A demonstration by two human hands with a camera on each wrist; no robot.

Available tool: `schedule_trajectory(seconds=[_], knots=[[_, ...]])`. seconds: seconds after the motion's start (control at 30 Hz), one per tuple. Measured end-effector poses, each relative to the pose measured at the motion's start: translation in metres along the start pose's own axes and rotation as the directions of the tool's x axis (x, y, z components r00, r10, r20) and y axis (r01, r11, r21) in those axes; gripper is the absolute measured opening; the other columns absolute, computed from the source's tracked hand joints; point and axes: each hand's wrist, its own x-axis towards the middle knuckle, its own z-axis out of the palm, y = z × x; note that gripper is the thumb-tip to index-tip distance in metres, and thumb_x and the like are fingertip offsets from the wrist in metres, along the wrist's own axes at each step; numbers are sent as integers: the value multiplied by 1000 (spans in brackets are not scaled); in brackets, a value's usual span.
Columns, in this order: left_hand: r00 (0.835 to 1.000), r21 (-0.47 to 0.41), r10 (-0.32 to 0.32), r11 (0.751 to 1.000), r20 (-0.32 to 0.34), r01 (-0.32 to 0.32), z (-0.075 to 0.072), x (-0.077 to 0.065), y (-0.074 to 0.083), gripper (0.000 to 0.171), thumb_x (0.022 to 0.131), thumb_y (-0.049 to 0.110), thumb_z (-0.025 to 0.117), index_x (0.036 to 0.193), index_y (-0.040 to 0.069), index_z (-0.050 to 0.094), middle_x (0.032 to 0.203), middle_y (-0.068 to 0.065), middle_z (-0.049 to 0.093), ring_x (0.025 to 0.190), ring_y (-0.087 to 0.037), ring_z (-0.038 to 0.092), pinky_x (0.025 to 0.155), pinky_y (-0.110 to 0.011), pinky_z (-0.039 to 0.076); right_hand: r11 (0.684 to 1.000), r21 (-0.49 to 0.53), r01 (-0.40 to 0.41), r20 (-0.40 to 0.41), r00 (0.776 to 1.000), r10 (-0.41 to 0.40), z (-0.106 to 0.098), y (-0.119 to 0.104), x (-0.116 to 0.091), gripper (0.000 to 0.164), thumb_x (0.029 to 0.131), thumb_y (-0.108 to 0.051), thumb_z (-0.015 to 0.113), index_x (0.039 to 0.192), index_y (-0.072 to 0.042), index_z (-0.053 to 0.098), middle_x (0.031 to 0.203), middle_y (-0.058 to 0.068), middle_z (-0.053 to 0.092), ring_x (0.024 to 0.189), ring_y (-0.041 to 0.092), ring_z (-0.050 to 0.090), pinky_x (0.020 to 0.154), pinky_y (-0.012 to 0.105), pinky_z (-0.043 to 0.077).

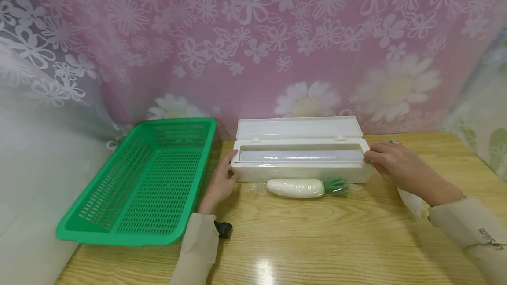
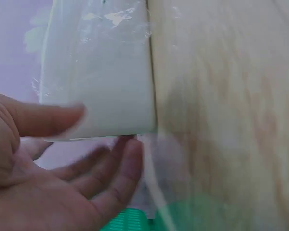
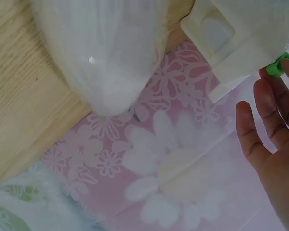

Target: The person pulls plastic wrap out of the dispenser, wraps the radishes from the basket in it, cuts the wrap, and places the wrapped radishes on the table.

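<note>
A white cling film box (image 1: 301,172) stands with its lid (image 1: 299,128) raised, a roll of film (image 1: 301,155) inside. My left hand (image 1: 222,184) holds its left end, thumb over the front. At the opposite end, my right hand (image 1: 400,166) pinches a small green piece (image 3: 275,67), shown in the right wrist view; the hand hides it in the head view. A white radish (image 1: 295,188) with green stalks lies along the box's front, clear film around and under it.
A green slotted basket (image 1: 158,188) stands on the left of the wooden table (image 1: 301,241). Another pale, film-wrapped thing (image 3: 106,57) lies beneath my right wrist. A pink flowered curtain (image 1: 253,56) hangs along the back edge.
</note>
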Motion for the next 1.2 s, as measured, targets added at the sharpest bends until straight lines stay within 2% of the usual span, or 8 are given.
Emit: schedule_trajectory(seconds=[0.03, 0.1, 0.17, 0.33, 0.43, 0.67, 0.8, 1.2], knots=[[1000, 37, 10, 999, -29, -9, 0, 0, 2, 55, 91, -17, 53, 144, -10, 42, 139, -34, 48, 121, -46, 53, 97, -58, 46, 1000, 7, -7, -12, 1000, 7, 1, 0, 0, 12, 97, -12, 70, 85, -9, 68, 85, 5, 61, 72, 26, 60, 54, 41, 46], [995, 110, 15, 994, -95, -5, 1, -1, 7, 54, 89, -19, 50, 142, -11, 44, 139, -35, 46, 128, -47, 46, 102, -59, 41, 1000, 21, -11, -53, 999, 12, 3, -1, 2, 39, 107, -34, 48, 85, -9, 68, 85, 4, 62, 70, 23, 59, 53, 39, 44], [987, 173, 20, 985, -159, 8, 1, -2, 13, 51, 90, -17, 49, 140, -11, 46, 137, -35, 45, 129, -48, 44, 105, -60, 37, 1000, 30, -9, -95, 995, 12, 6, -2, 5, 63, 107, -51, 26, 85, -10, 69, 85, 3, 62, 68, 21, 58, 52, 36, 42], [979, 279, 66, 960, -191, -10, -1, -5, 30, 45, 93, -10, 57, 138, -9, 50, 136, -32, 48, 122, -49, 46, 100, -61, 41, 999, 38, 14, -151, 989, -8, 11, -5, 10, 64, 108, -51, 31, 85, -8, 71, 86, 5, 62, 71, 22, 58, 54, 40, 44], [979, 351, 129, 934, -157, -67, -1, -6, 37, 35, 94, -3, 64, 129, -5, 60, 130, -28, 55, 117, -48, 49, 94, -61, 44, 999, 37, 12, -161, 987, -6, 13, -7, 9, 67, 108, -53, 31, 83, -7, 72, 86, 5, 60, 73, 23, 55, 57, 41, 46], [971, 512, 237, 837, -22, -193, 5, -5, 40, 16, 92, 4, 72, 108, 2, 75, 119, -17, 67, 113, -41, 56, 87, -56, 46, 999, 36, -1, -195, 981, 8, 20, -12, 5, 68, 108, -51, 32, 81, -4, 73, 84, 5, 57, 72, 23, 51, 59, 40, 43], [964, 550, 265, 808, -19, -211, 6, -5, 38, 13, 92, 6, 75, 105, 4, 77, 109, -13, 70, 110, -36, 59, 88, -54, 47, 999, 35, -1, -215, 977, 8, 22, -14, 5, 67, 109, -49, 33, 78, -5, 72, 82, 4, 57, 71, 21, 50, 59, 38, 42], [953, 559, 295, 802, -67, -209, 7, -2, 36, 6, 92, 11, 77, 95, 7, 77, 101, -9, 72, 103, -32, 62, 80, -49, 50, 997, 77, -4, -208, 978, 20, 24, -16, 9, 62, 110, -44, 35, 77, -4, 69, 84, 5, 59, 74, 23, 52, 63, 38, 44]])
